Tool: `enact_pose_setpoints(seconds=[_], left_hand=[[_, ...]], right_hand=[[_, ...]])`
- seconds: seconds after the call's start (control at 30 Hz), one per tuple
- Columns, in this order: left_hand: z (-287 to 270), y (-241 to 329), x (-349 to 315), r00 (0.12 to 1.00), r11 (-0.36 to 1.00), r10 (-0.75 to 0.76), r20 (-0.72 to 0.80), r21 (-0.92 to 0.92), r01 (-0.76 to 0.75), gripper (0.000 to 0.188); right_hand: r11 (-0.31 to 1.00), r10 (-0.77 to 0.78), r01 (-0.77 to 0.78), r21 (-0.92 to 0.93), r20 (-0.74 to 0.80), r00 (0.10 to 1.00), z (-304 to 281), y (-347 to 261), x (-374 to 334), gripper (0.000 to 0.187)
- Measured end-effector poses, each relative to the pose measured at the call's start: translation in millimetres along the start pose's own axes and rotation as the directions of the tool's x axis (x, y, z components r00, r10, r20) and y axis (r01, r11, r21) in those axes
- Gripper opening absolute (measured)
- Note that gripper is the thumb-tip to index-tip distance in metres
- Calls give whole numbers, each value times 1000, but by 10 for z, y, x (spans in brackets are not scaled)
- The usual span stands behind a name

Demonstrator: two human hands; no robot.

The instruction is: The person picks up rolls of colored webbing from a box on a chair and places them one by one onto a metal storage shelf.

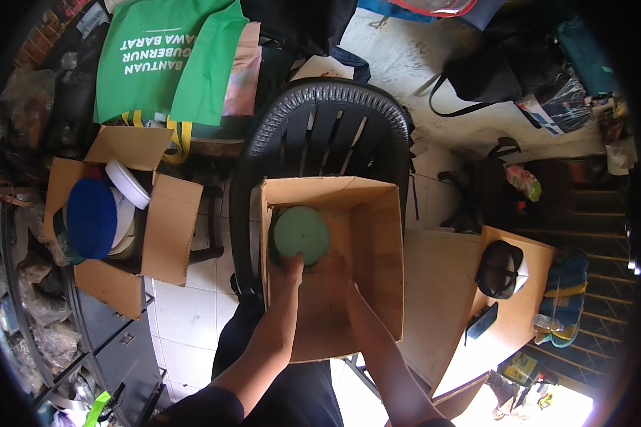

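An open cardboard box [377, 285] rests on a black plastic chair [325, 99] in front of me. Inside, at its left, lies a flat round green roll [303, 231] that looks like wound strap. My left hand [290, 266] is closed on the roll's near edge, thumb on top and the other fingers hidden. My right hand [340, 270] reaches into the box just right of the roll, apart from it as far as I can see. Its fingers are dim and blurred against the cardboard.
At left, another open carton [171, 224] holds a blue roll [92, 218] and a white roll [127, 183]. A green bag [164, 64] lies beyond it. On the right, a wooden table [509, 341] bears a black-and-white cap [502, 269] and a phone [482, 322]. Grey drawers [124, 356] stand lower left.
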State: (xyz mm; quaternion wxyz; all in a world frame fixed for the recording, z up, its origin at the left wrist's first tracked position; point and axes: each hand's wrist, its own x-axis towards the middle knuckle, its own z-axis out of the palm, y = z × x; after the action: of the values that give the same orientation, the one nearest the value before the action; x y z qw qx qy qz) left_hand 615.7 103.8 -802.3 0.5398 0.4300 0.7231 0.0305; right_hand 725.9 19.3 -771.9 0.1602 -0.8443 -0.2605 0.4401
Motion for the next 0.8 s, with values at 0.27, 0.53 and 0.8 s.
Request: enact_pose_setpoints(seconds=[0.27,0.53,0.8], left_hand=[[811,-917,1014,951,985,112,-288,-96,-145,71],[618,-1111,1177,998,905,-34,61,-423,56,65],[675,-1751,1055,988,983,63,-138,-163,-85,78]], right_hand=[[977,-34,17,-211,-79,996,237,332,1275,93],[963,-146,170,-209,125,981,310,295,1468,107],[995,-11,6,96,52,999,491,1185,1008,91]])
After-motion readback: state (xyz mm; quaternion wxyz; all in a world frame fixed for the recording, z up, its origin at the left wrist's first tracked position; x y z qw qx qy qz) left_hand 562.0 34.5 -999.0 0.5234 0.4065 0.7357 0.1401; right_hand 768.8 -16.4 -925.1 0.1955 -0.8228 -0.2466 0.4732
